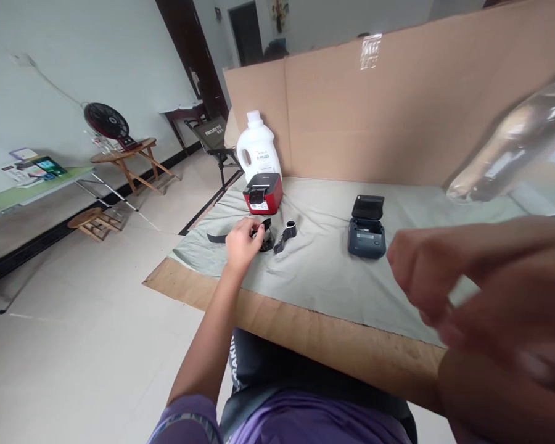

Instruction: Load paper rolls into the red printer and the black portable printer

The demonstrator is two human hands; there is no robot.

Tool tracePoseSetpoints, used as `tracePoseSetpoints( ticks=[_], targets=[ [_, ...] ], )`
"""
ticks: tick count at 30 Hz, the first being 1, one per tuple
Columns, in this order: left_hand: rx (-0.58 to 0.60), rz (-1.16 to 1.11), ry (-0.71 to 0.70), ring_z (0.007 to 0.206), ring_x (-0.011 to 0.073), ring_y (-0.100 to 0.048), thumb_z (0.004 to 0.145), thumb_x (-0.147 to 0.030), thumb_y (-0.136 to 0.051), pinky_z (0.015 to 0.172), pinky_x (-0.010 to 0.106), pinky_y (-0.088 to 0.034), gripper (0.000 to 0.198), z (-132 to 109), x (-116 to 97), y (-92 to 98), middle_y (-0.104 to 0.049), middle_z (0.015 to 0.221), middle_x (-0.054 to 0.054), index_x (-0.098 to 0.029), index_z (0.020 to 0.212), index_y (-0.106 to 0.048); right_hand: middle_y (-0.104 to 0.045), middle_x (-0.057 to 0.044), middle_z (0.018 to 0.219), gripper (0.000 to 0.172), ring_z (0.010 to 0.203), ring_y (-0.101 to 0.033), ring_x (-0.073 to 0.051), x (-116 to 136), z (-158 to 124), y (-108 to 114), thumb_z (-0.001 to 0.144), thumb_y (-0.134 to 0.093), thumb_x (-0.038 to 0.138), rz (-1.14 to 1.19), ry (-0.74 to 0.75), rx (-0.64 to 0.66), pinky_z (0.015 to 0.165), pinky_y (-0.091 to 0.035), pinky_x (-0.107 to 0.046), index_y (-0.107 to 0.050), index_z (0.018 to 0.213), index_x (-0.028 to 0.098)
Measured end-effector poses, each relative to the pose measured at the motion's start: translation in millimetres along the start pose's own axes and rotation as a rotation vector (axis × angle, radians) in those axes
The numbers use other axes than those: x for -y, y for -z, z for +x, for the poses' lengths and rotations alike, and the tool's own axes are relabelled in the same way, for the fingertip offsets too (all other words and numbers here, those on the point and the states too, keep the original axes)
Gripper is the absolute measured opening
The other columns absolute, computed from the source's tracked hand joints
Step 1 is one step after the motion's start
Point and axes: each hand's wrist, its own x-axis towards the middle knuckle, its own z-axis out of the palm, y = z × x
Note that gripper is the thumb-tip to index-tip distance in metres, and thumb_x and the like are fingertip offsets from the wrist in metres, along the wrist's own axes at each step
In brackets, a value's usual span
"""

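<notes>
My left hand point(245, 242) is over the cloth with its fingers closed on a black roll-like object point(267, 240), whose exact kind I cannot make out. A black strip point(216, 238) sticks out on the other side of that hand. Just to its right lies a small black roll with a pale core point(285, 236), its tail partly unwound. My right hand point(504, 308) is raised close to the camera at the right, large and smeared by motion. Its fingers look bent, but whether they hold anything is hidden. Another blurred hand point(425, 271) seems to overlap it; whose it is, I cannot tell.
A red and black box-shaped device point(271, 200) stands before a white jug point(260, 148). A dark small printer-like device point(367, 237) has its lid up. Cardboard point(333, 123) walls the table's back. A clear plastic-wrapped object point(504, 148) is at right.
</notes>
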Motion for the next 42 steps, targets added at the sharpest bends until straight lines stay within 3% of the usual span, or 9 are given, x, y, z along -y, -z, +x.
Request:
tracePoseSetpoints(
  ticks=[5,8,11,17,22,25,30,36,42],
  targets=[
    [0.422,0.027,-0.154,0.112,0.03,-0.065,0.085,-0.036,-0.069,0.092,0.035,-0.049,0.041,48,-33,-21.8,-0.074,0.119,0.01,-0.027,0.125,-0.07,-0.072,-0.003,0.084,0.006,0.081,-0.068,-0.019,-21,31,10,0.093,-0.067,0.024,-0.137,-0.019,0.067,0.071,-0.053,-0.034,-0.072,0.091,0.028],
    [0.62,0.07,-0.079,0.108,0.0326,-0.068,0.078,-0.021,-0.074,0.087,0.036,-0.05,0.041,64,-45,-42.7,-0.075,0.117,0.012,-0.026,0.118,-0.076,-0.069,-0.001,0.081,0.013,0.074,-0.063,-0.017,-52,38,15,0.093,-0.066,0.032,-0.204,-0.143,-0.016,0.067,-0.05,-0.032,-0.072,0.085,0.024],
    [0.601,-0.156,-0.037,0.1,0.0284,-0.069,0.073,-0.012,-0.073,0.084,0.033,-0.05,0.034,70,-58,-55.4,-0.076,0.107,0.011,-0.02,0.106,-0.079,-0.07,-0.002,0.084,0.017,0.077,-0.063,-0.018,-90,39,23,0.091,-0.064,0.036,-0.33,-0.331,-0.095,0.069,-0.049,-0.031,-0.073,0.086,0.023],
    [0.633,-1.111,0.185,0.08,0.0163,-0.066,0.075,-0.036,-0.081,0.07,0.025,-0.049,0.056,74,-116,-70.4,-0.076,0.097,0.006,-0.016,0.126,-0.07,-0.074,-0.003,0.103,0.024,0.082,-0.064,-0.02,-164,31,44,0.084,-0.064,0.032,-0.429,-0.576,-0.076,0.074,-0.049,-0.032,-0.075,0.105,0.024],
    [0.609,-1.25,0.3,0.077,0.0129,-0.065,0.075,-0.035,-0.083,0.061,0.02,-0.044,0.057,67,-157,-105.8,-0.077,0.097,0.005,-0.018,0.128,-0.07,-0.073,-0.003,0.091,0.025,0.076,-0.06,-0.018,-198,18,62,0.081,-0.064,0.03,-0.473,-0.629,-0.085,0.07,-0.046,-0.03,-0.074,0.102,0.021],
    [0.673,-1.293,0.373,0.072,0.013,-0.067,0.077,-0.035,-0.084,0.061,0.021,-0.049,0.082,51,-171,-123.2,-0.077,0.091,0.003,-0.023,0.151,-0.049,-0.073,-0.004,0.092,0.023,0.076,-0.061,-0.018,-214,6,74,0.08,-0.065,0.028,-0.527,-0.679,-0.073,0.071,-0.046,-0.03,-0.074,0.1,0.02],
    [0.82,-1.297,0.366,0.044,0.0109,-0.059,0.084,-0.03,-0.077,0.05,0.022,-0.05,0.105,9,-187,-134.7,-0.073,0.07,0.0,-0.023,0.165,-0.01,-0.075,-0.006,0.098,0.029,0.079,-0.065,-0.02,-239,-13,88,0.08,-0.067,0.022,-0.673,-0.804,-0.098,0.078,-0.049,-0.033,-0.074,0.107,0.018],
    [0.736,-1.197,0.284,0.041,0.0072,-0.051,0.092,-0.028,-0.061,0.05,0.021,-0.046,0.073,-24,-189,-140.0,-0.074,0.074,0.001,-0.018,0.159,-0.033,-0.076,-0.007,0.103,0.03,0.089,-0.068,-0.022,-248,-14,84,0.083,-0.066,0.02,-0.757,-0.882,-0.048,0.08,-0.049,-0.032,-0.076,0.111,0.018],
    [0.505,-0.413,-0.003,0.068,0.0182,-0.066,0.088,-0.023,-0.06,0.076,0.03,-0.051,0.051,-29,-191,-132.5,-0.072,0.071,0.003,-0.022,0.138,-0.065,-0.076,-0.008,0.11,0.032,0.092,-0.068,-0.022,-259,-13,79,0.084,-0.064,0.017,-0.783,-0.875,-0.006,0.085,-0.051,-0.033,-0.075,0.114,0.017]
  ],
)
